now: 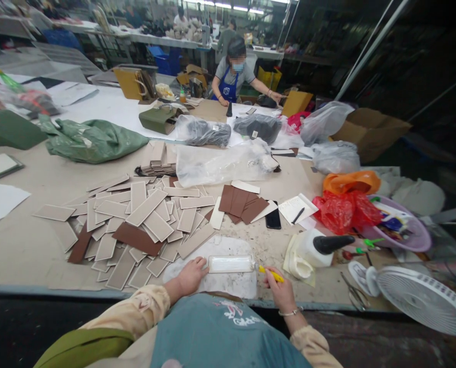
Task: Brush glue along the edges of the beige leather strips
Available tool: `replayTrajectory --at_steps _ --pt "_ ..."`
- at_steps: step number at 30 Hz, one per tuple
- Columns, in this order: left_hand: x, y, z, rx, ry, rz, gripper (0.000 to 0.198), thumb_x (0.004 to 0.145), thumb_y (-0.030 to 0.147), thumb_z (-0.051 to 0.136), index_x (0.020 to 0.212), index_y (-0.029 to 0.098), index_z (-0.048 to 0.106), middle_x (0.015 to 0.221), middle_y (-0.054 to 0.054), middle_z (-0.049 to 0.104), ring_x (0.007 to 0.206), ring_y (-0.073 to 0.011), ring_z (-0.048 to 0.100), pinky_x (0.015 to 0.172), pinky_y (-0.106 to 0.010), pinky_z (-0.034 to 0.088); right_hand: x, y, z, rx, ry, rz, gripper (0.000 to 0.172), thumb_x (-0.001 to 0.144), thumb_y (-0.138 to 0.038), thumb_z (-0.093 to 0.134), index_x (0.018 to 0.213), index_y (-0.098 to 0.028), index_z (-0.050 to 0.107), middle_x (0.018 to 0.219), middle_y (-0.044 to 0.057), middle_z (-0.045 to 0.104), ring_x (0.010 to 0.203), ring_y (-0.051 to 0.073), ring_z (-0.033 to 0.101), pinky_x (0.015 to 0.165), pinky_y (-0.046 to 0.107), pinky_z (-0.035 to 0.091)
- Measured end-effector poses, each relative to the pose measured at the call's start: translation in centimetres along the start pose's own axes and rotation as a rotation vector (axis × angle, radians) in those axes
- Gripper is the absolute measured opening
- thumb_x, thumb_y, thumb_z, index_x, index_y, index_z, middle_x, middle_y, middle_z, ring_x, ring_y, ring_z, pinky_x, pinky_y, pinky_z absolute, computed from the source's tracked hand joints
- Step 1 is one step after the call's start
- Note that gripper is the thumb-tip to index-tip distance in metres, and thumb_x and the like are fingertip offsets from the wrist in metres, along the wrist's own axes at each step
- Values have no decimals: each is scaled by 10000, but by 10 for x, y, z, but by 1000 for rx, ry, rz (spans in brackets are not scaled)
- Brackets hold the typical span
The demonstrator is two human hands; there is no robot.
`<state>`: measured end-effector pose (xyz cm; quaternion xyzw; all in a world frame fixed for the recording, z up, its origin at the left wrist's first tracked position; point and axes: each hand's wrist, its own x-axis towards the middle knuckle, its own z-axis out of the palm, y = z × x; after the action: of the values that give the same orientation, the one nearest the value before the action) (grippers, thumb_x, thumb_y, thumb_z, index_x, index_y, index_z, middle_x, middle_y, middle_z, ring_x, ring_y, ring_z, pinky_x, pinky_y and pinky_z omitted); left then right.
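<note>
The left edge cuts off the white sheet (1,204) and the green box (9,130). Writing on the notepad (292,205) is too small to read, and the right hand (281,292) hides part of the yellow handle (276,276).

A white-coated rectangular strip (230,263) lies flat beside a yellow-handled brush (276,276).

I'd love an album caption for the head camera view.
Left hand at one end of a white strip, right hand holding a yellow tool, beside heaped panels.

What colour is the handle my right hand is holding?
Yellow. The handle in your right hand shows best in the head view.
</note>
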<state>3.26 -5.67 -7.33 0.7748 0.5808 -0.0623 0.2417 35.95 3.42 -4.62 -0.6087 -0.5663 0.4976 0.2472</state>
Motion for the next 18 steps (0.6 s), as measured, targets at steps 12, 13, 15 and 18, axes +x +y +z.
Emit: replayTrajectory --at_steps 12,13,15,18 --pt "39 1 -45 -99 100 -226 220 890 290 454 929 181 641 958 -99 612 919 -229 586 829 -348 480 -5 2 -9 105 137 25 588 717 -690 560 975 -168 642 654 45 661 571 200 625 556 315 559" --pt "51 -3 -52 -108 137 -277 249 905 327 443 991 183 626 1001 -102 608 962 -235 581 850 -348 472 -8 3 -12 111 168 30 606 712 -694 565 994 -162 638 670 49 664 585 202 628 567 314 562" --pt "77 -13 -68 -125 203 -381 311 900 387 467 1089 168 581 1077 -123 586 1043 -257 556 893 -360 450 -16 4 -17 122 215 33 616 711 -691 573 1019 -160 632 693 49 669 604 200 631 591 307 563" --pt "114 -27 -87 -153 258 -511 436 831 444 570 1126 126 536 1129 -157 553 1078 -294 538 908 -380 434 -32 1 -16 101 287 27 577 741 -664 553 1033 -170 625 691 39 672 590 192 628 615 299 553"
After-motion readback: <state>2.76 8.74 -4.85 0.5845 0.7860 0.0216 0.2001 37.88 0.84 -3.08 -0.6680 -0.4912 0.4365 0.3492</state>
